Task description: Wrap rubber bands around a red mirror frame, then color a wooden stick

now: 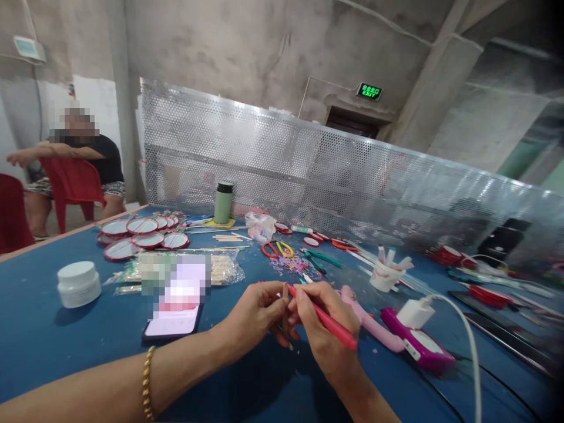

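Low over the blue table, my left hand pinches a short wooden stick held roughly upright. My right hand is closed around a red marker in a writing grip. Its tip meets the upper end of the stick, though the exact contact is hidden by my fingers. Just right of my right hand lies a pink glue gun. Beyond both hands are a heap of pink and purple scraps and green-handled pliers.
At left stand a white jar, a lit phone and bagged wooden sticks. Several red-rimmed discs lie behind. A purple device with a white cable and a cup are at right. A person sits far left.
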{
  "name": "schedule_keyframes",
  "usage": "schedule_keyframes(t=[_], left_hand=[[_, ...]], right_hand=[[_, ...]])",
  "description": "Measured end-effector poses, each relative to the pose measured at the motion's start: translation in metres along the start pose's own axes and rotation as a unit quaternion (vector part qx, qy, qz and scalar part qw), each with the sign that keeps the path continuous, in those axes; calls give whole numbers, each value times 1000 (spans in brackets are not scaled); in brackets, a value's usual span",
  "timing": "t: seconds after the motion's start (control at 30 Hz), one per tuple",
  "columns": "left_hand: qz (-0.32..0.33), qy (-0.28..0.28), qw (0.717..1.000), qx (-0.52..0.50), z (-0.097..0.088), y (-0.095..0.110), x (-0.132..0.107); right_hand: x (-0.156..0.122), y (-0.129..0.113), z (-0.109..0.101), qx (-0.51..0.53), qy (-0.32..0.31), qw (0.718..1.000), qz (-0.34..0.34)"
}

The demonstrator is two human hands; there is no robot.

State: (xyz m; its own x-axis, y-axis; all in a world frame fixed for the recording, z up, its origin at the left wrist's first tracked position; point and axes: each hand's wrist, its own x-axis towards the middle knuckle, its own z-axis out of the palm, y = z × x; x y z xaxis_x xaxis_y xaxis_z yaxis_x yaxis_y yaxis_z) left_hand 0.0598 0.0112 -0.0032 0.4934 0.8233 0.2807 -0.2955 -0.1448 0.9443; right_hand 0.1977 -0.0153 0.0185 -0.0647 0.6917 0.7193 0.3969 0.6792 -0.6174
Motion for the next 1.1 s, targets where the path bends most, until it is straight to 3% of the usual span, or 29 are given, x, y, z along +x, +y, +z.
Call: schedule_keyframes(t=[1.1], left_hand=[[-17,9,1000,7,3,5,-2]], right_hand=[[1,-2,0,-30,14,999,-8]])
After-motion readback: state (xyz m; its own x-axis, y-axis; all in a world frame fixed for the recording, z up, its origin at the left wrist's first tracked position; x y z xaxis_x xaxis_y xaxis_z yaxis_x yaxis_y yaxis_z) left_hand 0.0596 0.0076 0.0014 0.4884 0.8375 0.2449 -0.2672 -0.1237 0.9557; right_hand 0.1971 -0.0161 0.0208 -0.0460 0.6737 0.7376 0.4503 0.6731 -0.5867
